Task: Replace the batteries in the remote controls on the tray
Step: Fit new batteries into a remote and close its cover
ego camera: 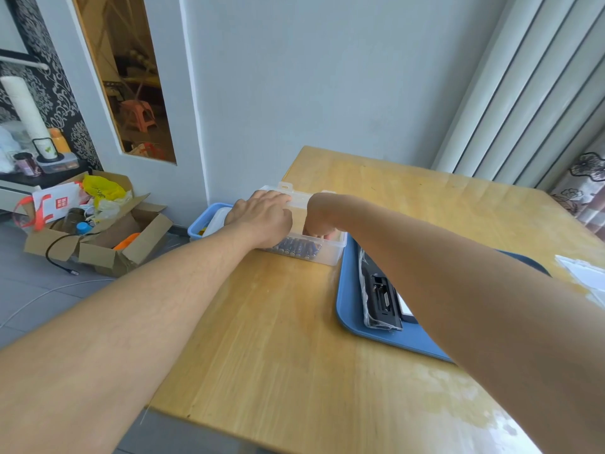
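Note:
A clear plastic box (330, 253) with several blue batteries (299, 249) stands on the wooden table, its lid (299, 195) raised at the back. My left hand (262, 214) rests on the box's left side, fingers over the lid's edge. My right hand (319, 217) reaches down into the box; its fingers are hidden, so what they hold does not show. To the right lies a blue tray (352, 303) with a black remote control (383, 299), battery bay uncovered and wrapped in clear film. My right forearm covers much of the tray.
A blue bin (203, 224) with a white lid sits just off the table's far left corner. White packaging (582, 273) lies at the table's right edge. An open cardboard box (98, 237) with clutter stands on the floor to the left. Curtains hang at right.

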### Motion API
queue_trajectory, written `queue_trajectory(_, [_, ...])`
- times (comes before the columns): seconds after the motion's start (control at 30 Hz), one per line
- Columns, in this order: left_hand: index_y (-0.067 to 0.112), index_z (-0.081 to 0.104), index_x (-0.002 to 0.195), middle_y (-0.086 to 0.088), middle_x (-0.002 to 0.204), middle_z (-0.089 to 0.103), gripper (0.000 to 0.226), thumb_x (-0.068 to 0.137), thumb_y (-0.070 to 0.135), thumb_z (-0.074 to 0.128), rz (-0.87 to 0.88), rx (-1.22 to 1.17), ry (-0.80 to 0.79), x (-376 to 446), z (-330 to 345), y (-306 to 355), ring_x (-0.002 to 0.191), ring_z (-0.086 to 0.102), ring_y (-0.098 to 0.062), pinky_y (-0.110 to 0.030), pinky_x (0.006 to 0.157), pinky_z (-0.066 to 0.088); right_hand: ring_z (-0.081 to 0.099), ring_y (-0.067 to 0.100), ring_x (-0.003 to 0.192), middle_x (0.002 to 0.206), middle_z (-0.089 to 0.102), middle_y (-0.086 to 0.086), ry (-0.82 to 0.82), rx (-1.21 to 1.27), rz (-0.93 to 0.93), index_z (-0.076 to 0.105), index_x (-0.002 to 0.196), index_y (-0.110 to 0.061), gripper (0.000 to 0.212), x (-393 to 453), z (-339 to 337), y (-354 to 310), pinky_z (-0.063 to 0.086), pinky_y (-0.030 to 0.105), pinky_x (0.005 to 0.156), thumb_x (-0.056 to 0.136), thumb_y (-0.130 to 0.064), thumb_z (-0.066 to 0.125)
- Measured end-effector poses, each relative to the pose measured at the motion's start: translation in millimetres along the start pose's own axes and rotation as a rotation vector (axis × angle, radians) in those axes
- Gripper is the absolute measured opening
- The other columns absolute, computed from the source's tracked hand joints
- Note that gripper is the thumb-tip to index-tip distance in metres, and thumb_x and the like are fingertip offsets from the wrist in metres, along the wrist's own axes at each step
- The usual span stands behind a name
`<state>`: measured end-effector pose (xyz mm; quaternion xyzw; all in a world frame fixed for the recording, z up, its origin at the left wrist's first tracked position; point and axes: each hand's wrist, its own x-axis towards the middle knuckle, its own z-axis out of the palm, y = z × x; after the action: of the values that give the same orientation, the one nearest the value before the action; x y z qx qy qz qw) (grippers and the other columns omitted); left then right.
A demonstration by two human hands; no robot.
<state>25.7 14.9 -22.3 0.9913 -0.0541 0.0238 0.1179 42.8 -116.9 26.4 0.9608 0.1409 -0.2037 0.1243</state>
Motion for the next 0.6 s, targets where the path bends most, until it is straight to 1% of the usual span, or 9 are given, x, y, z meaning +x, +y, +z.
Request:
queue_trajectory(0.07, [0.027,0.03,0.157,0.009,0.166,0.026,0.056,0.102,0.028,0.024,-0.001,-0.003,0.002,-0.2,0.5,0.0,0.152,0.017,-0.013,-0.044,0.119,0.022,0.065,0.013,0.086,0.094,0.067,-0.009,0.007,0.016,-0.035,0.067,0.122,-0.015,0.029,-0.6,-0.2,2.1,0.047,0.021,0.068,0.103,-0.016,0.046])
queue_trajectory(0.13, [0.028,0.03,0.157,0.01,0.165,0.026,0.055,0.102,0.027,0.024,0.0,-0.008,0.006,0.3,0.8,-0.1,0.152,0.017,-0.012,-0.043,0.12,0.022,0.071,0.017,0.09,0.077,0.062,-0.005,0.109,0.097,-0.051,0.067,0.097,-0.008,0.012,6.5,2.0,9.4,0.048,0.023,0.06,0.099,-0.016,0.058])
queue_trajectory(0.17, [0.028,0.031,0.157,0.01,0.165,0.026,0.055,0.102,0.026,0.024,0.0,-0.012,0.008,0.6,0.7,-0.2,0.152,0.017,-0.012,-0.043,0.12,0.021,0.071,0.019,0.092,0.075,0.062,-0.001,0.149,0.138,-0.049,0.063,0.089,-0.008,0.011,5.5,2.1,10.7,0.048,0.023,0.055,0.096,-0.016,0.063])
queue_trajectory(0.23, [0.028,0.031,0.157,0.01,0.165,0.026,0.056,0.102,0.023,0.024,0.001,-0.021,0.007,1.1,0.7,-1.1,0.152,0.017,-0.012,-0.042,0.121,0.021,0.072,0.021,0.095,0.088,0.069,0.002,0.111,0.162,-0.088,0.068,0.099,-0.007,0.014,2.9,1.5,10.4,0.053,0.024,0.063,0.097,-0.018,0.061])
queue_trajectory(0.3, [0.028,0.031,0.157,0.01,0.165,0.026,0.057,0.101,0.019,0.026,0.005,-0.038,0.007,0.9,0.0,-2.0,0.152,0.017,-0.012,-0.041,0.121,0.02,0.069,0.02,0.103,0.11,0.071,0.0,-0.011,0.143,-0.14,0.069,0.123,-0.019,0.029,-0.9,1.4,7.4,0.055,0.028,0.083,0.099,-0.024,0.052])
queue_trajectory(0.37, [0.027,0.032,0.157,0.01,0.165,0.026,0.058,0.1,0.015,0.029,0.017,-0.064,0.007,0.4,-1.1,-2.5,0.153,0.017,-0.011,-0.041,0.123,0.018,0.064,0.026,0.115,0.119,0.07,0.005,-0.052,0.156,-0.178,0.066,0.128,-0.029,0.033,-0.6,4.7,7.6,0.051,0.037,0.1,0.099,-0.033,0.052])
queue_trajectory(0.43, [0.026,0.031,0.157,0.011,0.166,0.025,0.059,0.1,0.013,0.03,0.023,-0.081,0.007,-0.7,-1.7,-3.1,0.154,0.015,-0.01,-0.04,0.124,0.017,0.065,0.025,0.112,0.114,0.073,0.004,-0.034,0.145,-0.218,0.066,0.127,-0.035,0.031,0.8,7.1,8.8,0.049,0.041,0.102,0.097,-0.036,0.055])
queue_trajectory(0.5, [0.026,0.031,0.158,0.011,0.166,0.025,0.06,0.099,0.012,0.031,0.026,-0.078,0.008,-1.1,-2.0,-2.6,0.154,0.015,-0.01,-0.04,0.124,0.017,0.066,0.021,0.111,0.1,0.075,-0.005,-0.047,0.159,-0.235,0.064,0.129,-0.037,0.034,-0.5,7.3,11.5,0.051,0.038,0.102,0.098,-0.029,0.056])
queue_trajectory(0.6, [0.025,0.031,0.158,0.01,0.166,0.025,0.06,0.099,0.012,0.031,0.022,-0.075,0.006,-2.6,-1.1,-1.7,0.154,0.016,-0.011,-0.04,0.124,0.017,0.067,0.02,0.111,0.107,0.073,-0.005,-0.078,0.273,-0.261,0.067,0.124,-0.034,0.029,-3.4,6.5,14.7,0.053,0.032,0.098,0.098,-0.03,0.056])
